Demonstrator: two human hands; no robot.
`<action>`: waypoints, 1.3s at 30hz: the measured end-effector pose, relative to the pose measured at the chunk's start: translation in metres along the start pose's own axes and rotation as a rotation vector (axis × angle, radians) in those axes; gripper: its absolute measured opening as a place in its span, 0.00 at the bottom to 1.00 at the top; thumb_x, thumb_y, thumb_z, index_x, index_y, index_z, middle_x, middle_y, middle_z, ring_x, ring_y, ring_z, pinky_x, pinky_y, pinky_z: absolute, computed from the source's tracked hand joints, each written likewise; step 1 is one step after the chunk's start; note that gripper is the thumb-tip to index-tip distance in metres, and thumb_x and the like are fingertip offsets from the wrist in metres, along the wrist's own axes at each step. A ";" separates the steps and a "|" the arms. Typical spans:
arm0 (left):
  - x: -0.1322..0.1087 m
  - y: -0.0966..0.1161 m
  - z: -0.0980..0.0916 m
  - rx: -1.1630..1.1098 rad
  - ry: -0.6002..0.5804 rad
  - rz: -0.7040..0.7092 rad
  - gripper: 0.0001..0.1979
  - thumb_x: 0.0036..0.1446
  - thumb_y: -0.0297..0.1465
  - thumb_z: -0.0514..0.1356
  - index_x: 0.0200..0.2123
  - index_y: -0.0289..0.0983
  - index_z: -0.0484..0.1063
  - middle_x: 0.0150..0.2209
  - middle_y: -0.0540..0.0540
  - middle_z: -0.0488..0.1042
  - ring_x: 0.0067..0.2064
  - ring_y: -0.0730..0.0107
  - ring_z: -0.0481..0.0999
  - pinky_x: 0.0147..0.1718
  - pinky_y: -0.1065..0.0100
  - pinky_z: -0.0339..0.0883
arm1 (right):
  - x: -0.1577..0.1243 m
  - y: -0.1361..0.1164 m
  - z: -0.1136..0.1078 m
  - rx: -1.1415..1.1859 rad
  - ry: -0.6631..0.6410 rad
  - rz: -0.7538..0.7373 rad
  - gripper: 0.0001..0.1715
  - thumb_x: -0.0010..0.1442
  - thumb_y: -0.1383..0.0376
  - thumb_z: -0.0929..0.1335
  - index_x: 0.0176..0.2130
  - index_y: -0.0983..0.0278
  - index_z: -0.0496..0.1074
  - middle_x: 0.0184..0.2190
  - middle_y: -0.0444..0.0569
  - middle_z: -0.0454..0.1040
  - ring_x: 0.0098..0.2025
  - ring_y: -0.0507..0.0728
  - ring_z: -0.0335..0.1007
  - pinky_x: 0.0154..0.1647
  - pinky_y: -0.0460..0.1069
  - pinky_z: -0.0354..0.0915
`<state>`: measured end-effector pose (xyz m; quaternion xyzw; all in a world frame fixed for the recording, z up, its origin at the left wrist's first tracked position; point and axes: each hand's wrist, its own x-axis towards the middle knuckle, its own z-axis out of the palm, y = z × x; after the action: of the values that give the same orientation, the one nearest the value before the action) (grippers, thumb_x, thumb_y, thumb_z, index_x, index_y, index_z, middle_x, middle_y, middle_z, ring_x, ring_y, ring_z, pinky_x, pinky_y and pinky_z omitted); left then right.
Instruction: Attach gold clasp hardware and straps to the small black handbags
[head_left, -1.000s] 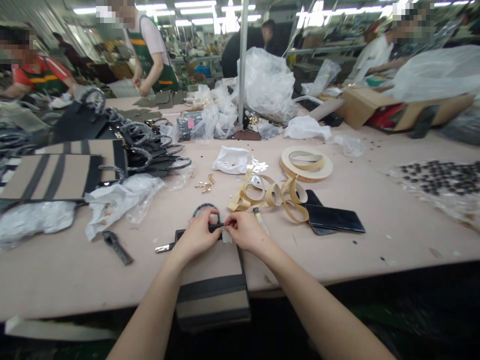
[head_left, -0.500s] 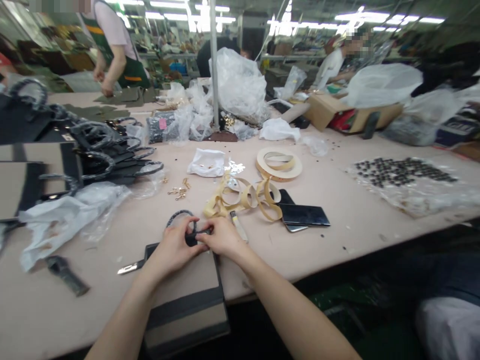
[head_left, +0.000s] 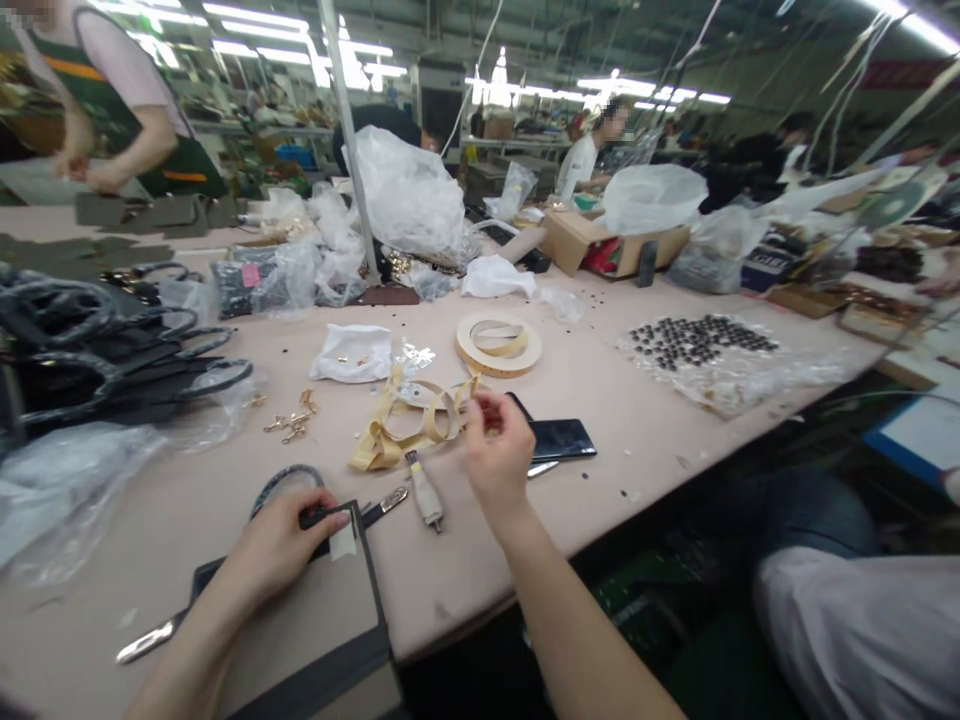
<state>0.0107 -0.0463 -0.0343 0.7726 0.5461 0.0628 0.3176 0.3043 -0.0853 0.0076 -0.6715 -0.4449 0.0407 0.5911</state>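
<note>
A single head-worn view looks forward and down across the near edge of a table (head_left: 637, 470). The left hand (head_left: 289, 550) and right hand (head_left: 495, 450) appear close to the camera, near bottom centre, while a co-worker (head_left: 112, 110) stands far left.

overhead fluorescent tubes (head_left: 259, 40) light the room evenly, shadows stay faint, the edges bow, and the floor (head_left: 637, 600) sits murky, maybe underexposed.
</note>
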 end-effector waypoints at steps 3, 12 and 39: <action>-0.003 0.000 0.000 0.004 0.029 -0.004 0.28 0.57 0.58 0.62 0.45 0.42 0.80 0.43 0.44 0.83 0.44 0.50 0.80 0.41 0.61 0.68 | 0.037 0.037 -0.014 -0.241 -0.079 -0.056 0.16 0.65 0.58 0.72 0.47 0.66 0.78 0.41 0.55 0.83 0.41 0.61 0.77 0.46 0.54 0.70; -0.022 0.008 -0.008 0.156 0.131 -0.057 0.33 0.53 0.56 0.65 0.55 0.42 0.78 0.41 0.41 0.84 0.45 0.43 0.83 0.46 0.54 0.71 | 0.020 0.053 -0.037 -0.198 -0.204 -0.345 0.12 0.70 0.66 0.67 0.45 0.61 0.82 0.42 0.55 0.82 0.50 0.62 0.74 0.57 0.58 0.68; -0.054 0.130 0.059 -0.215 0.658 0.397 0.12 0.71 0.33 0.57 0.46 0.42 0.82 0.41 0.44 0.84 0.42 0.60 0.83 0.47 0.62 0.74 | -0.023 -0.018 -0.065 0.285 -0.928 -0.074 0.16 0.68 0.65 0.71 0.53 0.60 0.81 0.40 0.48 0.85 0.39 0.56 0.81 0.45 0.49 0.74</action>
<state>0.1204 -0.1454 0.0051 0.7642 0.4491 0.4237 0.1864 0.3182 -0.1517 0.0311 -0.4784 -0.6753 0.3754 0.4174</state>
